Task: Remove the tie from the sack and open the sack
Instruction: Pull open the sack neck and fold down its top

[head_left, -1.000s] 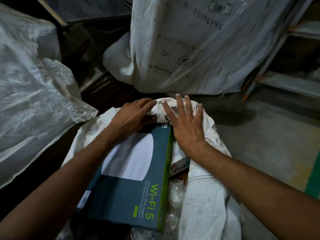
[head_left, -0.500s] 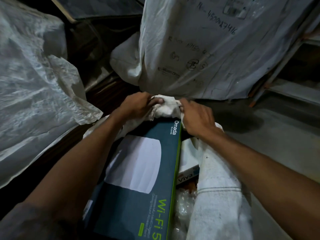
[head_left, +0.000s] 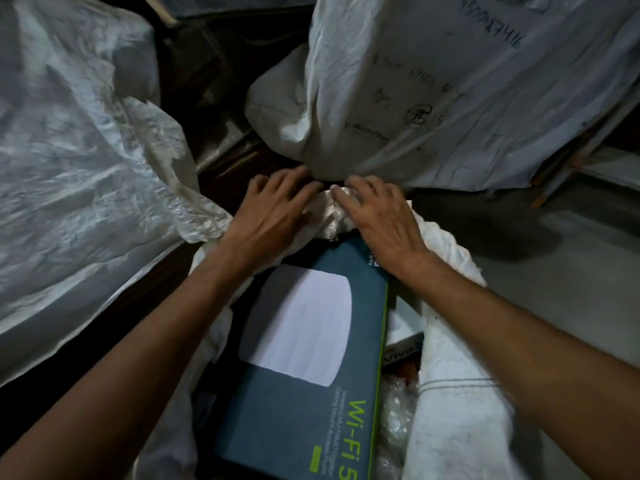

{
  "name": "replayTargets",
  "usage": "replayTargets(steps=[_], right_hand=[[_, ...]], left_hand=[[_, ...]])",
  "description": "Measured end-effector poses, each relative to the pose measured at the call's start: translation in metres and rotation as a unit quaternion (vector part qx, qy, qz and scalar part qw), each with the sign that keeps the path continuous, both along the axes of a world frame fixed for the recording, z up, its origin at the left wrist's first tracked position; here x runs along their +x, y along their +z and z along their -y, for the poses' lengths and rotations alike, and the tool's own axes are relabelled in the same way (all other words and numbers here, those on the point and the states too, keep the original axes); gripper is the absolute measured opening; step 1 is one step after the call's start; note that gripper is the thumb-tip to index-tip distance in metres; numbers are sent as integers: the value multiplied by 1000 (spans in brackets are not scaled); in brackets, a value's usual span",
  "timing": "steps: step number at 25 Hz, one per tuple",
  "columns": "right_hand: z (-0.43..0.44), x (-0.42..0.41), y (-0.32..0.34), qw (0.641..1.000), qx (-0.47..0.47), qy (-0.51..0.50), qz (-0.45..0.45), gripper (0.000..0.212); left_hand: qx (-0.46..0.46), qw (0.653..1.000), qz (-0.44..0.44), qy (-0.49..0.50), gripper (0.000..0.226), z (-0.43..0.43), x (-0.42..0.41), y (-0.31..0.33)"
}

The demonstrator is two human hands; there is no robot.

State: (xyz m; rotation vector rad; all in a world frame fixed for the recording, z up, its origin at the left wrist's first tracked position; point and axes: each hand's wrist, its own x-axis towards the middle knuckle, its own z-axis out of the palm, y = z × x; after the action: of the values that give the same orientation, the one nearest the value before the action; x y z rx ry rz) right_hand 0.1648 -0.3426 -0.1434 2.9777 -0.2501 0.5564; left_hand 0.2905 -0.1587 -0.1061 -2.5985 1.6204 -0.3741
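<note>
A white woven sack (head_left: 446,382) stands open below me, its mouth spread wide. A dark teal box marked "Wi-Fi 5" (head_left: 311,368) lies inside, with a small white box (head_left: 403,344) and clear plastic wrap (head_left: 398,414) beside it. My left hand (head_left: 273,211) and my right hand (head_left: 379,216) rest on the bunched far rim (head_left: 332,216) of the sack, fingers spread over the fabric on either side of the bunch. No tie shows anywhere.
A tall white sack with handwritten marks (head_left: 433,84) stands just beyond my hands. Another crinkled white sack (head_left: 83,174) fills the left. Grey floor (head_left: 554,271) lies to the right, with a metal rack (head_left: 588,161) at the far right.
Both hands have pushed the bunched rim farther away, toward the tall sack. My right hand went from curled to flat with fingers spread. More of the teal box shows.
</note>
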Motion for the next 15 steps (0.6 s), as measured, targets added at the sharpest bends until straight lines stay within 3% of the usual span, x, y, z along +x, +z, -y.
replayTargets(steps=[2, 6, 10, 12, 15], right_hand=[[-5, 8, -2, 998, -41, 40, -26, 66], [-11, 5, 3, 986, -110, 92, -81, 70], [-28, 11, 23, 976, -29, 90, -198, 75], [-38, 16, 21, 977, 2, 79, -199, 67], [-47, 25, 7, 985, -36, 69, -156, 60]], left_hand=[[67, 995, 57, -37, 67, -46, -21, -10], [78, 996, 19, 40, 77, -84, -38, -30], [67, 992, 12, 103, 77, -87, -55, -26], [74, 986, -18, 147, 78, -101, -61, -21], [71, 981, -64, 170, 81, -111, -59, -9]])
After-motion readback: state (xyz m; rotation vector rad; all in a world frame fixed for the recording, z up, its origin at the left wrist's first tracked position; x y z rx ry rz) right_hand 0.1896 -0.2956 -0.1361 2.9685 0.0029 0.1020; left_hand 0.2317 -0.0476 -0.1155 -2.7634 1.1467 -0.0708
